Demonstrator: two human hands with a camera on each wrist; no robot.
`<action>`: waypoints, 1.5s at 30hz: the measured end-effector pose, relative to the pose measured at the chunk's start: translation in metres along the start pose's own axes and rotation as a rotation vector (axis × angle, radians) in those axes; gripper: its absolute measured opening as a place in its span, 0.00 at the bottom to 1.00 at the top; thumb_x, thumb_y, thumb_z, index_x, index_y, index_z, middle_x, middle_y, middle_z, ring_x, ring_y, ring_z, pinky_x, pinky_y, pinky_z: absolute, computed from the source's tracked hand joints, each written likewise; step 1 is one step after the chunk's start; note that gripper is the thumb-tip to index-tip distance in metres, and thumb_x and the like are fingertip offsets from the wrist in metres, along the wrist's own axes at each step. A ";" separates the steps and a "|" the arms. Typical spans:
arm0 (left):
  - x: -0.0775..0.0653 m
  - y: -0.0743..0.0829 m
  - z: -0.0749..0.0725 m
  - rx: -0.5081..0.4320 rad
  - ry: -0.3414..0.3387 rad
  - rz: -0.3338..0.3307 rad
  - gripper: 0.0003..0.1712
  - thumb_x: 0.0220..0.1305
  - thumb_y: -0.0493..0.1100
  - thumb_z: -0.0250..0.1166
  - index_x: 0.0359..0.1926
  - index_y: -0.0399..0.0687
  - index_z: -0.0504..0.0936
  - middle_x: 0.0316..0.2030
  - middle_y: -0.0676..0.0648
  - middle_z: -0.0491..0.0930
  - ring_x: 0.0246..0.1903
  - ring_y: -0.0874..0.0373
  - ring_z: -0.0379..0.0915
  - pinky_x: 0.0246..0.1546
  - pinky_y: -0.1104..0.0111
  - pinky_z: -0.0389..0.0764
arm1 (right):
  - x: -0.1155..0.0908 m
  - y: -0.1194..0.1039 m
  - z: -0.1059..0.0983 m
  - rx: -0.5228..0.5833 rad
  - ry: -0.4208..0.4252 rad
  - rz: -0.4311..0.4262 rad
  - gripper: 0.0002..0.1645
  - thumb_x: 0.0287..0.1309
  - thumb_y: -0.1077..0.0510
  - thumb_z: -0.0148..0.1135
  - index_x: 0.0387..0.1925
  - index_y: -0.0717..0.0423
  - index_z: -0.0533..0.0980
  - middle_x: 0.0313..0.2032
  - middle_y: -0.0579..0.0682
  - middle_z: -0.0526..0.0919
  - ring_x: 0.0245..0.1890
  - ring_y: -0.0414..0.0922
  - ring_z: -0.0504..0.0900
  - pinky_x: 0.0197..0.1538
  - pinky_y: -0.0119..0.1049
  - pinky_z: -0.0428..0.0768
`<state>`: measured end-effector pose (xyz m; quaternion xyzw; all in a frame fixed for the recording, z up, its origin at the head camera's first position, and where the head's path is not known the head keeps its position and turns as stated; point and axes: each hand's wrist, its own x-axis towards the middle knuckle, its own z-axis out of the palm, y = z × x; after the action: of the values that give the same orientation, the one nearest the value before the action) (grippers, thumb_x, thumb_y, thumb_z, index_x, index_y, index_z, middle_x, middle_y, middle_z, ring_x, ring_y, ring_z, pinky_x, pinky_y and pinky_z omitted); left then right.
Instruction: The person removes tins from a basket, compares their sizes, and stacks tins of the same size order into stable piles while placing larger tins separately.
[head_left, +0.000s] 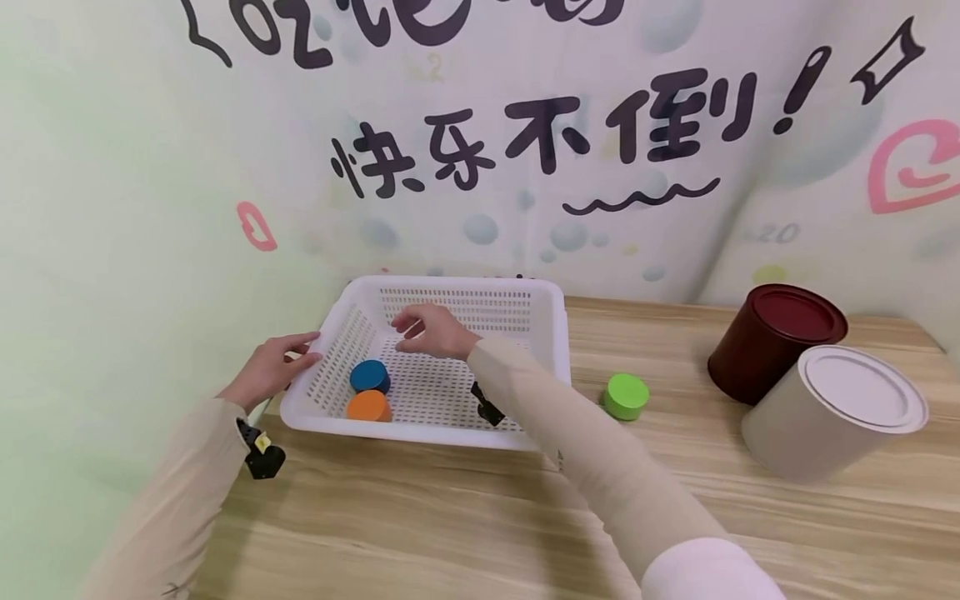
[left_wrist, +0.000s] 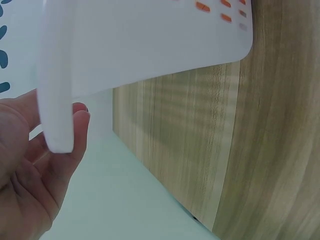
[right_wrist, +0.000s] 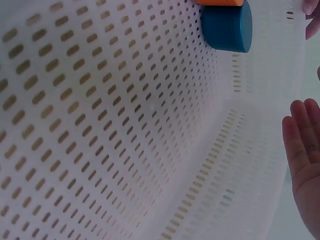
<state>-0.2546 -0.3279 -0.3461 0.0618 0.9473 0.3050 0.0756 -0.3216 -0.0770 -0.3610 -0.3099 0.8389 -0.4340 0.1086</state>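
Basket (head_left: 450, 435), white slotted plastic, on wood-grain table (head_left: 420, 525). Left hand (head_left: 273, 364) pinches its left rim; right hand (head_left: 438, 331) hovers over the interior, holding nothing, thumb and fingers parted. Blue cylinder (head_left: 370, 377) and orange cylinder (head_left: 369, 407), smooth, squat, inside near left: a rim tug could slide them. Green cylinder (head_left: 626, 396) outside, right; a careless sleeve (head_left: 592, 442) might knock it.

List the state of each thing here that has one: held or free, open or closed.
White perforated plastic basket: open-topped, partly filled, held
Short blue cylinder: inside basket, not held
Short orange cylinder: inside basket, not held
Short green cylinder: outside basket, not held
Dark red round can: standing, top closed
White round can: standing, top closed
Left hand: grips basket rim
Right hand: empty, over basket
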 end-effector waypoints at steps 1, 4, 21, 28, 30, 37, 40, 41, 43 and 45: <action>0.000 0.000 0.000 0.001 0.002 0.003 0.30 0.64 0.42 0.53 0.63 0.33 0.56 0.47 0.32 0.66 0.35 0.48 0.69 0.30 0.69 0.75 | 0.001 0.001 0.003 -0.001 -0.001 0.009 0.20 0.49 0.61 0.64 0.46 0.59 0.74 0.43 0.53 0.76 0.41 0.44 0.76 0.41 0.26 0.74; 0.001 0.001 0.002 0.005 0.008 0.009 0.30 0.64 0.42 0.53 0.62 0.33 0.57 0.47 0.31 0.67 0.35 0.47 0.69 0.30 0.69 0.75 | 0.003 0.004 0.009 -0.001 -0.017 0.040 0.21 0.49 0.61 0.64 0.47 0.58 0.73 0.44 0.53 0.76 0.41 0.43 0.75 0.41 0.26 0.74; 0.007 0.004 0.011 0.009 0.010 0.015 0.29 0.63 0.41 0.54 0.62 0.33 0.58 0.46 0.31 0.68 0.35 0.47 0.69 0.30 0.68 0.76 | 0.014 0.012 0.044 -0.159 -0.260 0.129 0.28 0.56 0.61 0.57 0.59 0.57 0.64 0.57 0.51 0.68 0.56 0.45 0.67 0.55 0.30 0.66; 0.005 0.003 0.008 0.013 0.020 0.015 0.29 0.63 0.41 0.54 0.62 0.33 0.59 0.46 0.32 0.68 0.34 0.48 0.69 0.30 0.69 0.75 | 0.019 0.012 0.051 -0.144 -0.245 0.137 0.26 0.55 0.61 0.57 0.57 0.58 0.66 0.52 0.52 0.72 0.50 0.44 0.72 0.51 0.31 0.70; 0.004 0.002 0.007 0.016 0.021 0.015 0.29 0.63 0.42 0.54 0.62 0.33 0.59 0.46 0.32 0.68 0.34 0.48 0.69 0.30 0.69 0.75 | 0.020 0.013 0.052 -0.163 -0.236 0.156 0.27 0.55 0.59 0.58 0.57 0.57 0.67 0.50 0.52 0.73 0.46 0.44 0.72 0.48 0.30 0.72; 0.003 -0.001 0.004 0.022 0.020 0.010 0.30 0.63 0.42 0.54 0.62 0.33 0.58 0.46 0.32 0.68 0.35 0.47 0.69 0.31 0.68 0.75 | 0.024 0.016 0.054 -0.215 -0.233 0.185 0.27 0.54 0.54 0.59 0.56 0.55 0.68 0.46 0.51 0.74 0.42 0.43 0.70 0.43 0.29 0.72; 0.003 -0.002 0.002 0.021 0.021 0.004 0.29 0.63 0.41 0.54 0.62 0.33 0.58 0.46 0.32 0.68 0.35 0.47 0.69 0.31 0.68 0.75 | 0.025 0.016 0.054 -0.210 -0.213 0.201 0.25 0.53 0.54 0.61 0.52 0.56 0.70 0.45 0.51 0.74 0.42 0.43 0.70 0.44 0.30 0.72; 0.002 -0.002 0.002 0.020 0.021 0.004 0.30 0.63 0.41 0.54 0.62 0.33 0.58 0.46 0.32 0.68 0.35 0.47 0.69 0.31 0.68 0.76 | 0.026 0.015 0.054 -0.204 -0.204 0.209 0.25 0.52 0.53 0.62 0.52 0.56 0.70 0.45 0.51 0.74 0.42 0.43 0.70 0.44 0.30 0.72; 0.002 -0.002 0.001 0.019 0.022 0.001 0.29 0.63 0.41 0.54 0.62 0.33 0.58 0.46 0.32 0.68 0.35 0.48 0.69 0.31 0.68 0.76 | 0.026 0.015 0.054 -0.187 -0.191 0.215 0.25 0.51 0.53 0.63 0.51 0.56 0.69 0.46 0.51 0.73 0.44 0.44 0.70 0.46 0.31 0.71; 0.001 -0.002 0.000 0.019 0.024 -0.001 0.29 0.63 0.41 0.53 0.63 0.34 0.57 0.46 0.33 0.68 0.34 0.48 0.70 0.30 0.68 0.75 | 0.028 0.016 0.055 -0.170 -0.183 0.209 0.28 0.50 0.54 0.63 0.53 0.55 0.67 0.51 0.51 0.71 0.47 0.44 0.70 0.49 0.32 0.70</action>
<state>-0.2560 -0.3289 -0.3473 0.0584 0.9511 0.2964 0.0638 -0.3256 -0.1232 -0.4040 -0.2674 0.8868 -0.3178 0.2025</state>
